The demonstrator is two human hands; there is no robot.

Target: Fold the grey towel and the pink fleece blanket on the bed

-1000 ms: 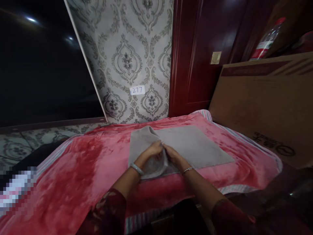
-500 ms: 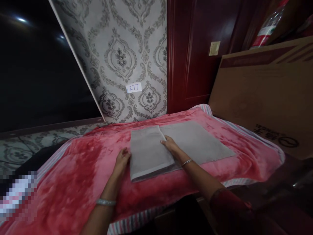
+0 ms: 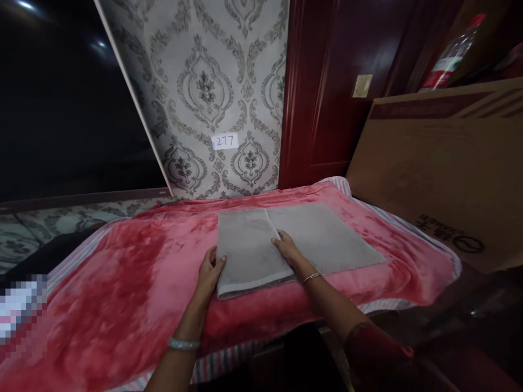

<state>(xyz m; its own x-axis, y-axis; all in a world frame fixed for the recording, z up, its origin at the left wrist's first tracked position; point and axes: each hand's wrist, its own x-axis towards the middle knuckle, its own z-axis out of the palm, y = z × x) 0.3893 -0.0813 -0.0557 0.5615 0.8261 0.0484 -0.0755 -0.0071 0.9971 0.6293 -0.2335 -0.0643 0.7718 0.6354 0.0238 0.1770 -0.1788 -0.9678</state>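
Observation:
A grey towel [image 3: 333, 231] lies flat on a red and pink blanket, its left part folded over to the right as a flap. My right hand [image 3: 288, 249] reaches across from the lower right and pinches the edge of that flap near its middle. At the left fold of the towel is my left hand [image 3: 211, 272], thumb on the top face and fingers curled at the edge; the fingertips are partly hidden. The lower layer shows as a dark gap along the flap's front edge.
The plush blanket [image 3: 171, 272] has a striped border and covers the surface below. A large dark screen [image 3: 73, 109] stands at left. Behind are patterned wallpaper with a "277" label [image 3: 224, 141] and a dark red door panel [image 3: 318, 98]. A cardboard box [image 3: 429, 158] and a bottle [image 3: 445, 68] are at right.
My left hand has moved in against the towel's folded edge, its thumb now over the cloth. The right hand keeps its pinch on the flap. The view has shifted slightly.

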